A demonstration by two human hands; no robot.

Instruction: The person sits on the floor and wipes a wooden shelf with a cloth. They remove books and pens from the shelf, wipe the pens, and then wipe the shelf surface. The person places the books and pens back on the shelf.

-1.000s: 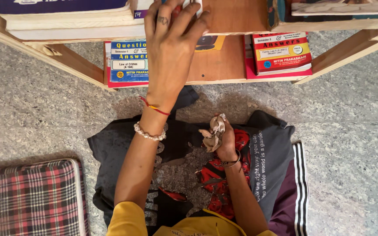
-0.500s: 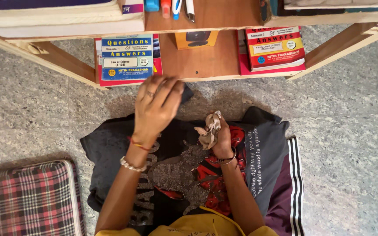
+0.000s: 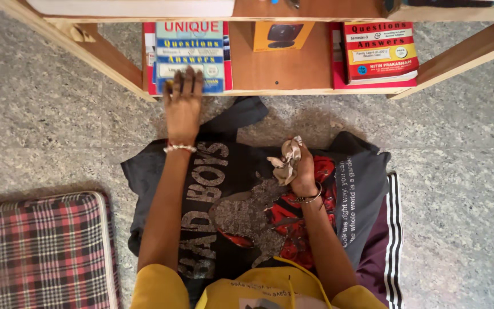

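My left hand (image 3: 182,103) reaches forward with fingers spread, its fingertips resting on the near edge of a blue and white book (image 3: 190,54) that lies flat on the lowest wooden shelf (image 3: 281,66). My right hand (image 3: 303,169) stays over my lap, closed around a crumpled beige cloth (image 3: 286,161). Beneath both arms lies a dark printed T-shirt (image 3: 224,189) spread on the floor. A beaded bracelet circles my left wrist and a thin bangle my right.
On the same shelf stand a small orange box (image 3: 281,35) and a red and white book (image 3: 379,52). An upper shelf board (image 3: 144,8) crosses the top. A red plaid cushion (image 3: 41,252) lies at the lower left on the speckled stone floor (image 3: 458,171).
My left hand has come down from the upper shelf and moved left onto the blue and white book on the lowest shelf. The right hand has kept hold of the cloth in place.
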